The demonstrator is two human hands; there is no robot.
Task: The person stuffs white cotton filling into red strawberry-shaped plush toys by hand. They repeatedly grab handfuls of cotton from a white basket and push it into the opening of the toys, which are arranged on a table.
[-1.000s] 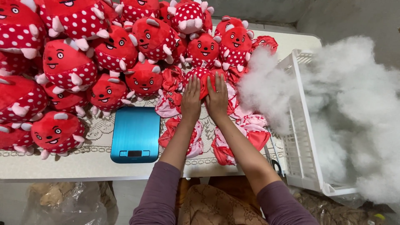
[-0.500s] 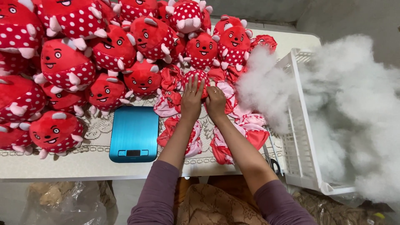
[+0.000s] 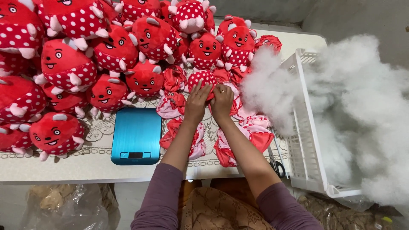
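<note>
A great heap of white stuffing (image 3: pixel 358 110) fills the right side, spilling from a white slatted crate (image 3: pixel 304 140) that lies tipped at the table's right edge; a tongue of it reaches left to the far toys. The table (image 3: pixel 85 164), covered by a pale lace-patterned cloth, runs from the left edge to the crate. Stuffed red toys (image 3: pixel 68 68) with white dots, white nubs and smiling faces crowd its far and left parts; about twenty show, some cut off by the frame, so the count is not exact. A flat blue scale (image 3: pixel 136 134) lies near the front edge, just right of the nearest toy and left of the arms, with a small dark display at its near end. Between scale and crate lie flat, unfilled red-and-white skins (image 3: pixel 251 138), perhaps five or six, overlapping so I cannot count them surely. A half-filled dotted toy (image 3: pixel 202 79) sits in the middle of the table, just beyond the skins and hemmed in by finished toys on its far side. The left hand (image 3: pixel 197 102) and the right hand (image 3: pixel 222 100) lie side by side, both grasping the near edge of this toy, fingers curled into its fabric; the right hand has a ring. Purple sleeves cover the forearms. Black-handled scissors (image 3: pixel 277 164) lie at the near edge beside the crate. Below the table on the left, crumpled clear plastic bags (image 3: pixel 64 204) show; no labels are legible there.
</note>
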